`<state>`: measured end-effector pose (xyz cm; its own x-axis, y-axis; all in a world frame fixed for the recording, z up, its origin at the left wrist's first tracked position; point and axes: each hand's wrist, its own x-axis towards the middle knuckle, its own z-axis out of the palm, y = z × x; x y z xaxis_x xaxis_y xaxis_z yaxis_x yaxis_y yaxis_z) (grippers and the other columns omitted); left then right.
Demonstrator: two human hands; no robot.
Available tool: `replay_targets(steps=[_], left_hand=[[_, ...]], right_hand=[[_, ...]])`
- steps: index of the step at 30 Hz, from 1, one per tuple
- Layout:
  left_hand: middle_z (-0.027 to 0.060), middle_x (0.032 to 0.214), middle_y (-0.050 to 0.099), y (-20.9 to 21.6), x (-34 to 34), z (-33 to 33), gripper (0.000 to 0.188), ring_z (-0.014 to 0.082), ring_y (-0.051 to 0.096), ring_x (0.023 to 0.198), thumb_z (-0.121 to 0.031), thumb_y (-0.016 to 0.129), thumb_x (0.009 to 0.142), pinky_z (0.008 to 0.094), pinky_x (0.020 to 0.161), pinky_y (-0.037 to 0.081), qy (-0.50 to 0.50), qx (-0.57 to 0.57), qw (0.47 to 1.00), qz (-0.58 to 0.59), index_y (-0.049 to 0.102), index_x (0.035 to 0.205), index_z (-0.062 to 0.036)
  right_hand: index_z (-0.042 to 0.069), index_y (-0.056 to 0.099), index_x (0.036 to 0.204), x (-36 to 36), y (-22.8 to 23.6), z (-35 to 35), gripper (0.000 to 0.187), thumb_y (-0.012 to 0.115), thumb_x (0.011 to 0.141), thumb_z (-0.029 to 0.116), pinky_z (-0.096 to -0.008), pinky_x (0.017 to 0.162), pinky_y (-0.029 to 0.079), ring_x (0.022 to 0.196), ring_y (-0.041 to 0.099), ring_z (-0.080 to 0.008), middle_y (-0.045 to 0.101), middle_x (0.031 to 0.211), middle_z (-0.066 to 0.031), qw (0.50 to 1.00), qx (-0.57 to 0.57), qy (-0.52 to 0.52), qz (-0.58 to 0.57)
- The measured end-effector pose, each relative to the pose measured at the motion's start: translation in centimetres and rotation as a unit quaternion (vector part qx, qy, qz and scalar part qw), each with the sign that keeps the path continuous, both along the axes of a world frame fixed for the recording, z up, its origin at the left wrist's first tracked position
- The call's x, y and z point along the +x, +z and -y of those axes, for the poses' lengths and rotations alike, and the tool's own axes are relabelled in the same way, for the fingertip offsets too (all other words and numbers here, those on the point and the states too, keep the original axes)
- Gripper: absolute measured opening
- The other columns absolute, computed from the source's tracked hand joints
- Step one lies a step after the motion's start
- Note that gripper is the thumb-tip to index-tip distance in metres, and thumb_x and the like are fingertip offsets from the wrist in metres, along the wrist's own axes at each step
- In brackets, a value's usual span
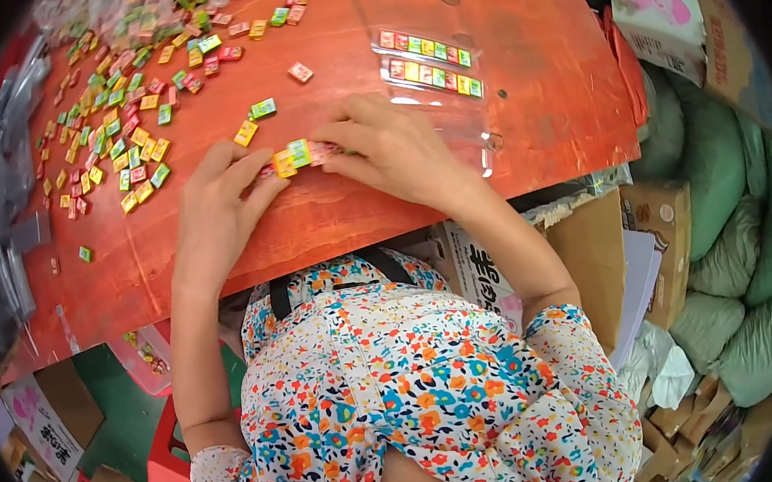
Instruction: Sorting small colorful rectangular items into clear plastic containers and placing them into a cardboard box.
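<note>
A short row of small square wrapped candies [294, 156], yellow, green and pink, lies near the front edge of an orange table [538, 90], pinched between the left hand [222, 205] and right hand [387, 144]. Loose candies [120, 136] scatter leftward; two filled clear sleeves [430, 63] rest beyond.

Both hands on red table [529, 91]: left hand [222, 200] & right hand [391, 144] pinch a short row of small candies [296, 155]. Loose candies [120, 136] scattered to the left; filled clear packs [430, 63] lie just beyond the right hand.

Red-orange table [520, 91], multicoloured small candies [119, 127], white floral blouse [418, 394], green sacks [719, 166].
</note>
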<state>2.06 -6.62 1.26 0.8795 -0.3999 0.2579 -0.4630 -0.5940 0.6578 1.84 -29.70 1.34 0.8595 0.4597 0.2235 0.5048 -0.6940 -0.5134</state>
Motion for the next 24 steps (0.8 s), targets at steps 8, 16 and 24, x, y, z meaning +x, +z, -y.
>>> replay_targets(steps=[8, 16, 24], left_hand=[[0.0106, 0.088, 0.060, -1.1, 2.7, 10.9, 0.018, 0.0282, 0.064, 0.079, -0.019, 0.071, 0.080, 0.0403, 0.067, 0.053, -0.105, -0.004, 0.993, 0.052, 0.068, 0.089, -0.0033], [0.0116, 0.090, 0.060, -2.6, 3.8, 13.8, 0.024, 0.0304, 0.063, 0.084, -0.020, 0.072, 0.079, 0.0422, 0.072, 0.053, -0.138, 0.016, 0.989, 0.053, 0.068, 0.096, -0.0034], [0.0153, 0.127, 0.055, -2.8, 2.7, 12.3, 0.061, 0.0331, 0.053, 0.119, -0.037, 0.074, 0.077, 0.0430, 0.097, 0.046, -0.145, 0.065, 0.968, 0.193, 0.057, 0.124, -0.0015]], right_hand=[[0.014, 0.069, 0.114, -2.2, 0.9, 10.4, 0.034, 0.074, 0.081, 0.020, -0.0354, 0.077, 0.051, 0.095, 0.061, -0.0231, 0.062, 0.102, -0.0052, 0.991, -0.070, -0.114, -0.003], [0.016, 0.068, 0.117, -1.9, -0.2, 13.5, 0.037, 0.074, 0.080, 0.017, -0.0355, 0.079, 0.050, 0.095, 0.060, -0.0228, 0.062, 0.103, -0.0053, 0.987, -0.049, -0.143, -0.055], [0.011, 0.067, 0.118, -3.0, -1.2, 14.0, 0.038, 0.073, 0.081, 0.018, -0.0365, 0.084, 0.050, 0.101, 0.060, -0.0257, 0.062, 0.110, -0.0089, 0.984, 0.000, -0.177, -0.023]])
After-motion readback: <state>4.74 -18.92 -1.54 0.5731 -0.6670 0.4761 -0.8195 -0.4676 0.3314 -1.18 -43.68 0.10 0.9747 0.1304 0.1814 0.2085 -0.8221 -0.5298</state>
